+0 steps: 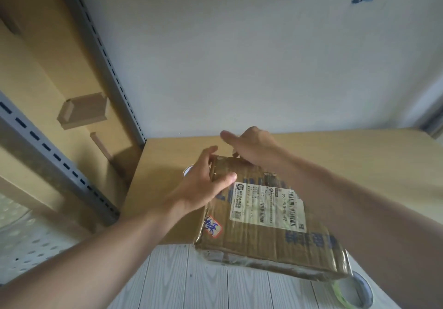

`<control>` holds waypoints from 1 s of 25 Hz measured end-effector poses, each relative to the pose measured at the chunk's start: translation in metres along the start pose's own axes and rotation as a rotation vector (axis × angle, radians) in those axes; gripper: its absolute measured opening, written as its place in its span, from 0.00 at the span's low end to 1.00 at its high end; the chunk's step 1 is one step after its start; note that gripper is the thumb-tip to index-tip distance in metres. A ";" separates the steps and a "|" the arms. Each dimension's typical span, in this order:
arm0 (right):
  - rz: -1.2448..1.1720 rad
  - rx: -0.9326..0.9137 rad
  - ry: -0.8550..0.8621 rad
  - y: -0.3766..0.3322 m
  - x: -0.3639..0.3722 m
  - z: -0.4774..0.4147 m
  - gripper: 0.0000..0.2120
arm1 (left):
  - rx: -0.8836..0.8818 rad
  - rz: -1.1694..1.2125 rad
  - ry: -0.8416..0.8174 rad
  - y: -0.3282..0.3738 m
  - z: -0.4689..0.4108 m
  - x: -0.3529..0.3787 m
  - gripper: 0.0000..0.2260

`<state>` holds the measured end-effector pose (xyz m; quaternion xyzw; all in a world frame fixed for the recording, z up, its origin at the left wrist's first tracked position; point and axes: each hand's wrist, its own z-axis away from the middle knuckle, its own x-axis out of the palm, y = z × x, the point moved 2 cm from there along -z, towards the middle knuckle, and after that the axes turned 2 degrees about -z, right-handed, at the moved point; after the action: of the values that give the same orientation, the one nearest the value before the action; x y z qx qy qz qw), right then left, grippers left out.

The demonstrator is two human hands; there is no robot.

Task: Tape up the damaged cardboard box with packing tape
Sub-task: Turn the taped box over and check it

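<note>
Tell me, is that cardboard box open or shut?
Shut. The cardboard box shows a closed top face covered by glossy clear tape and a shipping label; no flap stands up.

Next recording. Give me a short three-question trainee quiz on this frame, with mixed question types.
1. True or false: the shipping label faces up on the cardboard box.
2. The left hand grips the box at its: A far-left corner; B near-right corner; C near-left corner.
3. Fill in: the tape roll shows by the box's near-____ corner.
Key: 1 true; 2 A; 3 right.
</note>
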<state>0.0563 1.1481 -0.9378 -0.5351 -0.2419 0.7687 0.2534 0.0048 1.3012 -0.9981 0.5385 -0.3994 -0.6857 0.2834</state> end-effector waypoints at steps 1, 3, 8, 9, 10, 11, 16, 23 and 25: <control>0.051 -0.012 0.037 -0.004 0.007 -0.006 0.30 | -0.019 0.023 0.013 -0.003 -0.001 0.003 0.32; 0.118 -0.028 0.092 -0.007 0.012 -0.012 0.22 | -0.035 0.081 0.043 -0.007 -0.004 0.005 0.28; -0.048 -0.088 0.105 -0.014 0.018 -0.011 0.15 | -0.036 0.058 0.121 -0.014 -0.004 0.006 0.23; -0.080 -0.108 0.115 -0.016 0.019 -0.010 0.15 | -0.051 0.063 0.157 -0.014 -0.005 0.008 0.21; -0.110 -0.130 0.128 -0.019 0.019 -0.008 0.15 | -0.072 0.070 0.198 -0.014 -0.007 0.010 0.20; -0.130 -0.158 0.143 -0.021 0.019 -0.006 0.14 | -0.090 0.087 0.241 -0.016 -0.009 0.014 0.19; -0.073 -0.315 0.268 -0.030 0.029 -0.003 0.16 | -0.174 0.282 0.313 -0.026 -0.019 0.025 0.18; 0.091 -0.229 0.318 -0.008 0.015 -0.015 0.18 | -0.152 0.266 0.311 -0.024 -0.017 0.026 0.23; 0.167 -0.191 0.301 -0.001 0.014 -0.014 0.20 | -0.149 0.280 0.308 -0.023 -0.017 0.026 0.24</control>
<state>0.0655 1.1597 -0.9511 -0.6839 -0.2278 0.6718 0.1702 0.0150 1.2882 -1.0325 0.5538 -0.3706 -0.5766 0.4727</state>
